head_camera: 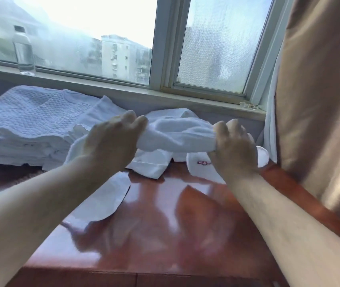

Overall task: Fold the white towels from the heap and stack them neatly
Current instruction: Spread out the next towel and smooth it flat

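Note:
A white towel [177, 135] hangs stretched between my two hands above the far part of a glossy red-brown table [165, 224]. My left hand [111, 146] grips its left end and my right hand [234, 150] grips its right end. Under and behind it lies a heap of more white towels [154, 164], one with a small red mark [203, 163]. A tall stack of folded white cloths [26, 125] stands at the far left. Another white cloth [105, 201] lies flat on the table's left edge.
A window sill [123, 90] runs behind the towels, with a clear water bottle [23, 52] standing on it at the left and a small glass dish [250, 105] at the right. A tan curtain [318, 100] hangs along the right side.

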`<state>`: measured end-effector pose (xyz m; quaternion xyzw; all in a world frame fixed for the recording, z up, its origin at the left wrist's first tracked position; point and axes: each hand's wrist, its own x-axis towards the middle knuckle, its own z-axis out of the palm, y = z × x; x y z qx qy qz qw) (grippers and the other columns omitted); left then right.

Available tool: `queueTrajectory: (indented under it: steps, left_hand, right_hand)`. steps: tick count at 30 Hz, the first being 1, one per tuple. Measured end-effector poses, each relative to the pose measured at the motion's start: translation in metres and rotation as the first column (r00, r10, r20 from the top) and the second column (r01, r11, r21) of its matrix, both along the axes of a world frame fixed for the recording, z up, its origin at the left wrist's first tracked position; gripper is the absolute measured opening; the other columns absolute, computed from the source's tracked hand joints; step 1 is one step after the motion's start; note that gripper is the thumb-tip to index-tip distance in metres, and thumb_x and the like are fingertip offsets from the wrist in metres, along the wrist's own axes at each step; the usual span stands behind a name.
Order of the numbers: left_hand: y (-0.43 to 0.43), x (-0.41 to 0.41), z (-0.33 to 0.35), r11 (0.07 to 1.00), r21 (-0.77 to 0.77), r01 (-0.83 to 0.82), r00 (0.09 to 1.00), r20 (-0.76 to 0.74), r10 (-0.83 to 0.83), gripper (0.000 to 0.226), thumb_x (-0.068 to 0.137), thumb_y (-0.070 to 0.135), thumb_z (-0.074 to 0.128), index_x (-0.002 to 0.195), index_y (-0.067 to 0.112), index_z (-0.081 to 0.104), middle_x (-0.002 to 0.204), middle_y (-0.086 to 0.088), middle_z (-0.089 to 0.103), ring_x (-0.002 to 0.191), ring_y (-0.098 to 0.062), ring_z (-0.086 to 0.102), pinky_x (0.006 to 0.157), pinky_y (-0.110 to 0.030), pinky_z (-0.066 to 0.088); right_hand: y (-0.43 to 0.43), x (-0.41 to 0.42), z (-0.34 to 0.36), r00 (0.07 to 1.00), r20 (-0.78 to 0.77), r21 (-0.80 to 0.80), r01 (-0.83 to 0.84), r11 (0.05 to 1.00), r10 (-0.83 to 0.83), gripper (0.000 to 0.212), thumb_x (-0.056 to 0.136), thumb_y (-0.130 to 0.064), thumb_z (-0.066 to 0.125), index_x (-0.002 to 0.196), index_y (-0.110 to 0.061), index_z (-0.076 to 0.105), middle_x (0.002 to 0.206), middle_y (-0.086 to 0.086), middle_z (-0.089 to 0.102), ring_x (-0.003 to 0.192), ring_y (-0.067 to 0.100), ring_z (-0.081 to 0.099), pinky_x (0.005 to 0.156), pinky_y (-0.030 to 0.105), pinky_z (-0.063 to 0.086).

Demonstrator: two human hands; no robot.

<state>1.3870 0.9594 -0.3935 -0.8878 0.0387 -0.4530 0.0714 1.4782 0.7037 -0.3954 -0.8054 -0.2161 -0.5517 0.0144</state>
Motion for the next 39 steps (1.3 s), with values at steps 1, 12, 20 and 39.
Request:
queueTrajectory:
  steps: [1,12,20,39]
  left_hand:
    - [-0.001,-0.003,-0.004,0.999,-0.029,0.025,0.990,-0.141,-0.029,0.038,0.071,0.027,0.073,0.103,0.024,0.054,0.088,0.001,0.055,0.074,-0.032,0.064,0.056,-0.034,0.043]
    - [0.000,-0.012,-0.057,0.864,-0.491,-0.111,0.572,-0.742,-0.349,0.013,0.099,0.040,0.052,0.098,0.044,0.065,0.092,0.021,0.066,0.074,0.003,0.064,0.064,-0.016,0.043]
    - [-0.045,0.010,-0.142,0.973,-0.216,-0.076,0.540,-0.830,-0.142,0.082,0.080,0.085,0.014,0.153,0.049,0.005,0.166,0.012,-0.004,0.151,-0.010,-0.011,0.121,-0.042,0.001]
    - [-0.076,0.039,-0.144,0.883,-0.451,0.130,0.598,-0.675,-0.433,0.055,0.091,0.064,0.032,0.145,0.054,0.033,0.153,0.030,0.025,0.141,0.000,0.008,0.117,-0.033,0.012]
  right_hand:
    - [-0.003,-0.004,-0.002,0.998,-0.050,-0.051,-0.044,0.998,0.041,0.029,0.072,-0.004,0.077,0.094,-0.003,0.058,0.083,0.018,0.052,0.066,0.036,0.055,0.051,0.037,0.041]
    - [-0.050,-0.032,-0.054,0.000,-0.999,0.042,-0.257,0.966,0.043,0.053,0.080,-0.081,0.051,0.064,-0.032,0.056,0.062,-0.012,0.049,0.057,0.004,0.044,0.061,0.024,0.037]
    - [-0.059,-0.018,-0.122,0.299,-0.946,-0.107,0.080,0.991,-0.126,0.060,0.097,-0.055,0.034,0.154,-0.046,0.017,0.167,-0.015,-0.006,0.153,0.023,0.001,0.120,0.048,0.020]
    - [-0.113,-0.054,-0.104,0.383,-0.826,-0.264,0.384,0.885,-0.413,0.038,0.099,-0.030,0.036,0.134,-0.023,0.048,0.142,0.004,0.045,0.134,0.028,0.034,0.112,0.044,0.030]
